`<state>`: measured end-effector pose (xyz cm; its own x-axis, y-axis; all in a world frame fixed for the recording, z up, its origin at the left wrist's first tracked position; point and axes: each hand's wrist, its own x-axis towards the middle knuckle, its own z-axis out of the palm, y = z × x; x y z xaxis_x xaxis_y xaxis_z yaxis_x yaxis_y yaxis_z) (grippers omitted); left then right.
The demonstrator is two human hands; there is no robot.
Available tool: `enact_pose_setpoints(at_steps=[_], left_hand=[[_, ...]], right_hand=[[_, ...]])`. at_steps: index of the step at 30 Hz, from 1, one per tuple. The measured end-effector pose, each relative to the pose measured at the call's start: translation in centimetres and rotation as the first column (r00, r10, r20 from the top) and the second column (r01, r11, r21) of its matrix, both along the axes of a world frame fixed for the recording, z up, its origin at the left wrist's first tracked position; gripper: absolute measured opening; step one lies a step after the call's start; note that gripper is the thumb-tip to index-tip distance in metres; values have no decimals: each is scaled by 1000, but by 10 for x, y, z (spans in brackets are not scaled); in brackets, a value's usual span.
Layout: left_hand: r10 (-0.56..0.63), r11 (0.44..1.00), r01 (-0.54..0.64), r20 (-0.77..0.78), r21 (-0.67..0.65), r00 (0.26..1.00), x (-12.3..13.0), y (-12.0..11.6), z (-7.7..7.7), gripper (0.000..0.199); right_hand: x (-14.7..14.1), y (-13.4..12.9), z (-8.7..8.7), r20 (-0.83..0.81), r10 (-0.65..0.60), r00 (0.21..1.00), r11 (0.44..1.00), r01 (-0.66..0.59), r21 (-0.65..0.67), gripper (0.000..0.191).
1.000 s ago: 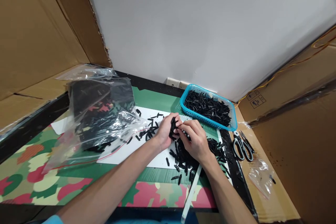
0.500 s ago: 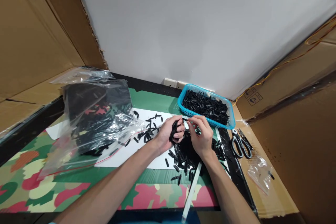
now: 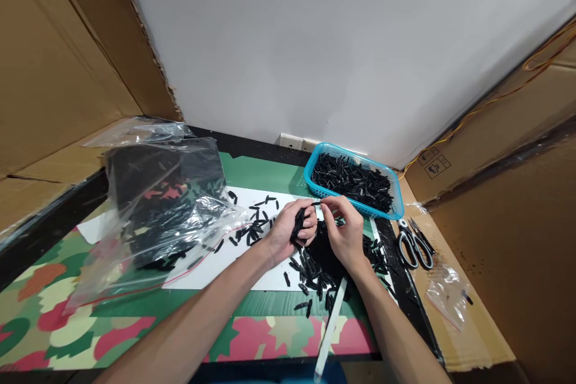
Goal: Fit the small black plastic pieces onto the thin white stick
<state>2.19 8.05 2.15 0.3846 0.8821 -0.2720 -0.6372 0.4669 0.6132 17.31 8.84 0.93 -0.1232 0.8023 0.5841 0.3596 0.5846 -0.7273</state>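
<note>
My left hand [image 3: 292, 225] is curled around a bunch of small black strips [image 3: 297, 226]. Between its thumb side and the fingertips of my right hand [image 3: 344, 228] spans a single thin black strip [image 3: 317, 203], pinched at its right end by my right hand. Whether that strip is one piece or part of a pair I cannot tell. Beneath both hands lies a dark heap of loose black strips [image 3: 315, 273], spread over a white sheet [image 3: 274, 279]. More scattered black strips [image 3: 255, 231] lie left of my left hand.
Behind my hands stands a blue basket [image 3: 308, 177] filled with black strips. Scissors [image 3: 414, 249] and a small clear bag [image 3: 447, 297] rest on cardboard at right. A large clear plastic bag [image 3: 166, 210] lies at left. A pale flat strip [image 3: 330, 330] overhangs the front edge.
Both hands stay almost in place, the right shifting very slightly left. The view has tilted a little; the black strip is still held between the hands.
</note>
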Motion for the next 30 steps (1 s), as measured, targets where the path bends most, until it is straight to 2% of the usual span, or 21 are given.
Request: enact_pose_setpoints(at_steps=[4,8,12,15,18,21,25,30], left_hand=[[-34,999,35,-33,18,999,1,-2,-1,34],[-56,997,59,-80,42,995,2,-5,-1,35],[-51,999,52,-111,5,992,3,-6,2,35],[-47,999,44,-144,-24,988,4,-5,2,33],[-49,998,42,-165,-40,985,5,-5,1,29],[-46,998,38,-171,-50,984,6,-6,-2,27],[-47,998,40,-147,-54,988,6,-5,-4,28],[-33,999,30,-72,-34,997,3,-2,-2,32]], right_hand=[[1,0,1,-46,-9,999,998,5,-69,13],[1,1,1,-59,37,998,993,-44,-114,17],[-1,0,0,-112,60,992,987,-76,-144,17],[-2,-2,0,-118,49,992,992,-62,-106,19],[0,-2,1,-3,67,998,998,-67,6,12],[2,-2,1,91,91,992,992,-99,83,15],[3,0,3,55,113,992,990,-117,75,17],[5,3,2,-40,95,995,995,-95,-21,20]])
